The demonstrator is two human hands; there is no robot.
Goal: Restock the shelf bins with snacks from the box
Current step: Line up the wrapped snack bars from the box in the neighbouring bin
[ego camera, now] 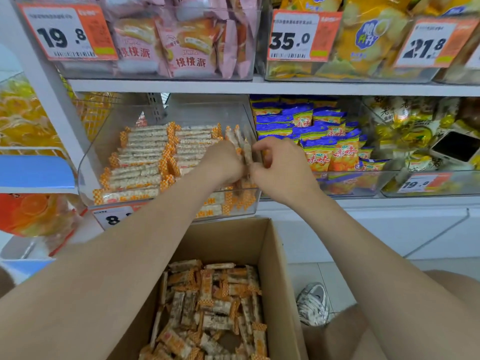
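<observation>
- the left hand [220, 162] reaches into the clear bin [104, 141] on the middle shelf, its fingers curled around a bundle of snack bars [245, 152] that stands on edge at the bin's right side.
- the right hand [280, 170] meets it from the other side, fingers bent and pinching the same bundle, so the two hands nearly touch.
- the rest of the bin holds stacked bars [145, 152], lying flat in two neat columns with their orange checked ends lined up.
- the cardboard box [275, 268] sits open on the floor just below the bin, between the person's forearms, with loose bars [213, 307] jumbled inside it.
- in the next bin to the right stand blue and orange packets [324, 141].
- further right, a phone [457, 149] lies on top of yellow packets.
- on the shelf above, pink packets [192, 48] fill a bin behind a price tag [65, 35] reading 19.8.
- a grey shoe [314, 302] shows on the floor beside the box.
</observation>
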